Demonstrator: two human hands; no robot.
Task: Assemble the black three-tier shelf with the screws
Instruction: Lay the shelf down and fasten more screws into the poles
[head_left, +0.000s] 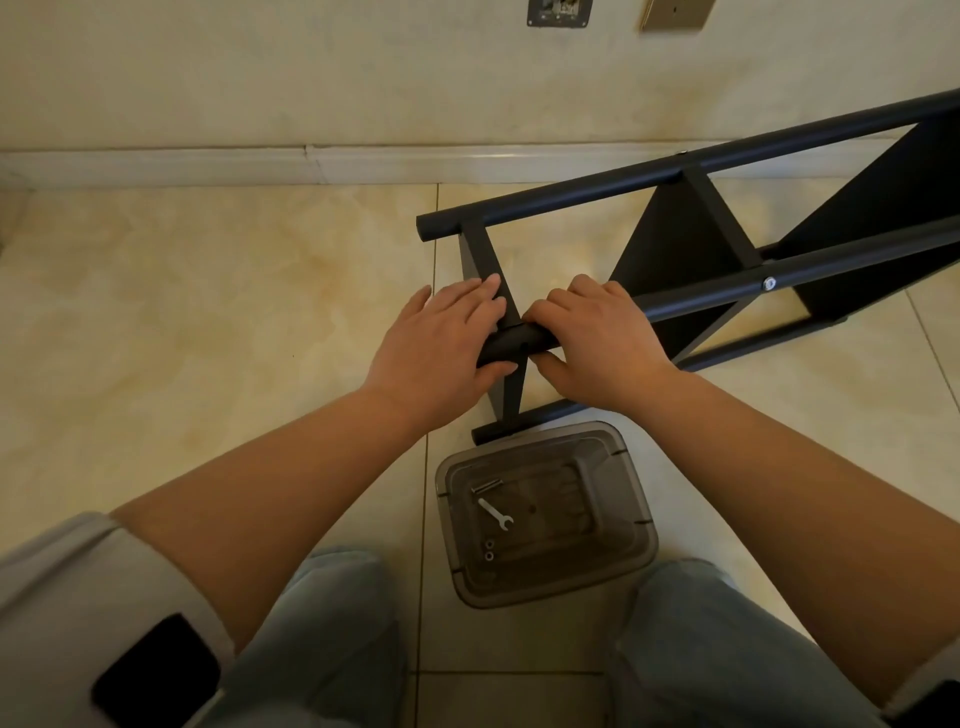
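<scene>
My left hand (441, 338) and right hand (597, 338) gripped the post (511, 345), fingers curled; misaligned holes risked cross-threading a screw (488, 486) from the tub (631, 512)

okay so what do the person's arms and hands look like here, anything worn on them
Both hands, left hand and right hand, are bare: no gloves, rings or watch visible. The forearms are bare too. Light grey sleeves are pushed up near the elbows; the right one shows only at the frame's lower right corner. A black rectangular patch sits on the left sleeve.
</scene>
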